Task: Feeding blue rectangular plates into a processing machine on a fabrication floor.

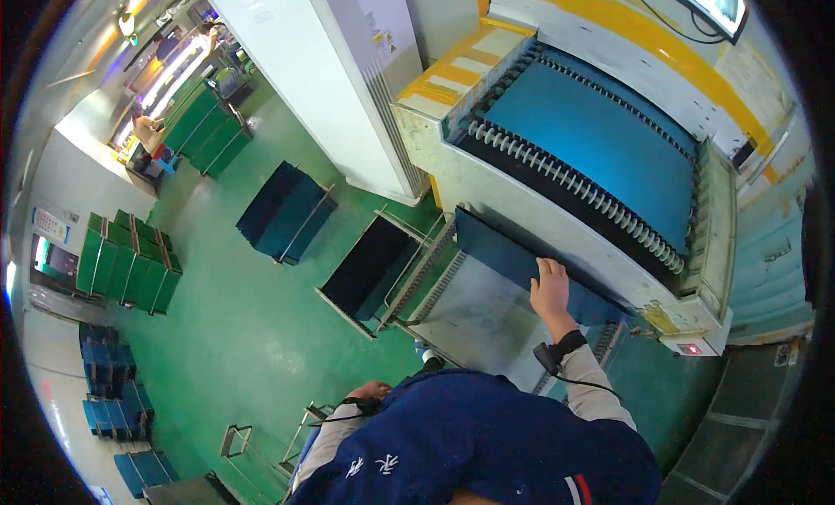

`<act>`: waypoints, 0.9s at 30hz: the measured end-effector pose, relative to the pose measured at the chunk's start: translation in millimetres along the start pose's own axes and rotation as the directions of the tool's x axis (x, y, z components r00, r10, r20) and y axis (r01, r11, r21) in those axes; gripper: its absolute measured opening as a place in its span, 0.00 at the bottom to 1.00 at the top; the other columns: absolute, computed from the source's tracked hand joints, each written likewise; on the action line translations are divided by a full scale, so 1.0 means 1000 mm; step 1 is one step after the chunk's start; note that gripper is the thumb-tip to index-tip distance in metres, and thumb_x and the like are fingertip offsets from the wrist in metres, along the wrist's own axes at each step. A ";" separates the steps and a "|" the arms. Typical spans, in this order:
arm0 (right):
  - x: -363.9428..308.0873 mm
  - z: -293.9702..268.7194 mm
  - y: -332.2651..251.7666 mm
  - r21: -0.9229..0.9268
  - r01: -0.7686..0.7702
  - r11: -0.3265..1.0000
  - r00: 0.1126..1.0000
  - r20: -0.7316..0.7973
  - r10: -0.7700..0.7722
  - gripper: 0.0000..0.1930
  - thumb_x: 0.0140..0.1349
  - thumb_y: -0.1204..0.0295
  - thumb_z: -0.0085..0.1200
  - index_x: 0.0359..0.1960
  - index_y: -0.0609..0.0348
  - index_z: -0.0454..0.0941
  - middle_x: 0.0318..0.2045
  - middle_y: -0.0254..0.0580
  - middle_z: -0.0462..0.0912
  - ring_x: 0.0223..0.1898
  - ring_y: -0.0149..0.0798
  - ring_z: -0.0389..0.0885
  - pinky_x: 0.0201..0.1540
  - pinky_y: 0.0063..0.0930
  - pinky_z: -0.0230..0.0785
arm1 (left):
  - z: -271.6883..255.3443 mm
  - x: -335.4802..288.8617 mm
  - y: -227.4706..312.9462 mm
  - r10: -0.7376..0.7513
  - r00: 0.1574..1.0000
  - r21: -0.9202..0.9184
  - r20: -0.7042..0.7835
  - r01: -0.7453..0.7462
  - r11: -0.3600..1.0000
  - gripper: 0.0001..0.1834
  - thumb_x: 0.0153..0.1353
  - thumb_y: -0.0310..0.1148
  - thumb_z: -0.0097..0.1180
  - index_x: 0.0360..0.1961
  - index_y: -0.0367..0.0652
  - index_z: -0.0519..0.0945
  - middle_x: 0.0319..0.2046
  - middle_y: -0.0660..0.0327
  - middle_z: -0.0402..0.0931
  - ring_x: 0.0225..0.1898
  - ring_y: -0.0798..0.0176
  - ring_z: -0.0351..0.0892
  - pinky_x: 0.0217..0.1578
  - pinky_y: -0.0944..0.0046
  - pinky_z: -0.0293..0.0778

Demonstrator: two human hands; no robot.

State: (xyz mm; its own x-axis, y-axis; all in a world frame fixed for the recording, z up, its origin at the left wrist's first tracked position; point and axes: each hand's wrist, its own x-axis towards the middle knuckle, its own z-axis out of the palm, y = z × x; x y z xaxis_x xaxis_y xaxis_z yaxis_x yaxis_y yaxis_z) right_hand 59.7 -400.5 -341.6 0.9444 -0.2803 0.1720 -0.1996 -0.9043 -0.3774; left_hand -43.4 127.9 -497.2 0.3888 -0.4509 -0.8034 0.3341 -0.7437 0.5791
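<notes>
My right hand [550,292] reaches forward with its fingers stretched out, over the face of a dark blue panel [504,251]. The fingertips look to be touching it, though I cannot tell how firmly. This panel leans along the front of a roller machine [565,205], above a slanted metal rack with toothed side rails [487,305]. Low beside my body is my left hand [372,390], mostly seen from the back; its fingers are too hidden to read. On the machine's rollers lies a larger blue panel [591,140].
Just left of the slanted rack stands a rack of dark panels [370,266]. Another panel stack [287,211] sits on the green floor, with green stacks [130,261] and blue stacks [113,374] by the left wall. A tall white cabinet [322,79] adjoins the machine. Bare metal frames [237,440] stand lower left.
</notes>
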 end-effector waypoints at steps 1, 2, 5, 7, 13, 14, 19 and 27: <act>0.001 0.000 0.002 0.026 -0.002 1.000 1.000 0.003 0.002 0.25 0.50 0.73 0.60 0.52 0.57 0.72 0.50 0.46 0.72 0.52 0.51 0.69 0.55 0.43 0.62 | 0.001 0.002 0.000 -0.071 0.997 -0.007 0.000 0.071 0.997 0.21 0.52 0.34 0.57 0.49 0.39 0.78 0.46 0.56 0.80 0.45 0.60 0.77 0.46 0.60 0.72; 0.003 0.003 0.005 0.001 0.006 1.000 1.000 -0.014 -0.006 0.24 0.50 0.72 0.60 0.51 0.58 0.72 0.48 0.46 0.73 0.51 0.51 0.69 0.54 0.43 0.63 | 0.000 0.004 0.005 -0.140 0.990 -0.014 0.001 0.140 0.990 0.22 0.52 0.34 0.57 0.49 0.39 0.78 0.45 0.56 0.80 0.44 0.60 0.77 0.45 0.60 0.72; 0.009 0.008 0.012 -0.054 0.020 0.998 1.000 -0.010 -0.021 0.22 0.49 0.71 0.60 0.49 0.59 0.73 0.44 0.46 0.74 0.49 0.50 0.70 0.50 0.43 0.64 | -0.001 0.002 0.008 -0.163 0.987 -0.072 -0.008 0.162 0.984 0.22 0.51 0.33 0.57 0.49 0.39 0.78 0.44 0.57 0.80 0.42 0.61 0.77 0.43 0.60 0.73; 0.016 -0.001 0.004 -0.057 0.023 0.998 0.998 0.055 -0.020 0.21 0.49 0.71 0.61 0.46 0.59 0.74 0.42 0.46 0.75 0.48 0.51 0.71 0.50 0.42 0.65 | 0.000 0.006 -0.010 -0.056 0.998 -0.064 0.006 0.056 0.996 0.21 0.51 0.33 0.57 0.48 0.39 0.79 0.43 0.58 0.80 0.41 0.61 0.77 0.41 0.60 0.73; 0.017 0.010 0.008 0.048 -0.005 0.999 1.000 0.018 0.004 0.16 0.47 0.74 0.61 0.38 0.59 0.72 0.40 0.49 0.76 0.45 0.54 0.73 0.46 0.44 0.66 | 0.002 0.001 0.003 0.003 0.998 -0.022 -0.069 -0.005 1.000 0.20 0.51 0.37 0.61 0.45 0.40 0.80 0.40 0.58 0.81 0.39 0.62 0.78 0.40 0.60 0.73; 0.016 0.015 0.012 0.107 -0.012 0.994 1.000 -0.009 0.013 0.16 0.47 0.75 0.61 0.38 0.59 0.72 0.39 0.50 0.76 0.44 0.54 0.74 0.46 0.44 0.67 | 0.008 0.006 -0.018 0.035 0.994 -0.003 -0.101 -0.036 0.999 0.20 0.51 0.38 0.62 0.44 0.40 0.81 0.40 0.58 0.81 0.38 0.61 0.78 0.40 0.59 0.73; 0.024 0.013 0.007 0.044 -0.170 0.984 0.969 0.187 0.159 0.17 0.51 0.72 0.61 0.42 0.60 0.71 0.36 0.51 0.79 0.41 0.53 0.78 0.43 0.44 0.69 | 0.002 0.002 0.008 -0.111 0.992 -0.020 -0.063 0.110 0.994 0.20 0.53 0.44 0.59 0.43 0.43 0.82 0.39 0.58 0.82 0.39 0.59 0.79 0.41 0.55 0.73; 0.030 0.030 0.026 -0.206 -0.153 0.966 0.920 0.327 0.216 0.14 0.53 0.66 0.59 0.40 0.58 0.74 0.36 0.55 0.80 0.42 0.54 0.79 0.44 0.45 0.71 | -0.006 -0.031 0.055 -0.115 0.992 0.072 -0.044 0.118 0.990 0.21 0.59 0.47 0.51 0.46 0.45 0.80 0.44 0.58 0.80 0.45 0.55 0.78 0.46 0.55 0.70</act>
State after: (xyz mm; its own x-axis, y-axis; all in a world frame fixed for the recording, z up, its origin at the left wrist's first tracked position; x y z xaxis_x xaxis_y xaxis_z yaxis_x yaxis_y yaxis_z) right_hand 90.4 -422.7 -373.2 0.9113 -0.3479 -0.2204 -0.3917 -0.8973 -0.2035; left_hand -32.1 104.1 -439.8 0.3856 -0.3404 -0.8576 0.3151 -0.8250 0.4692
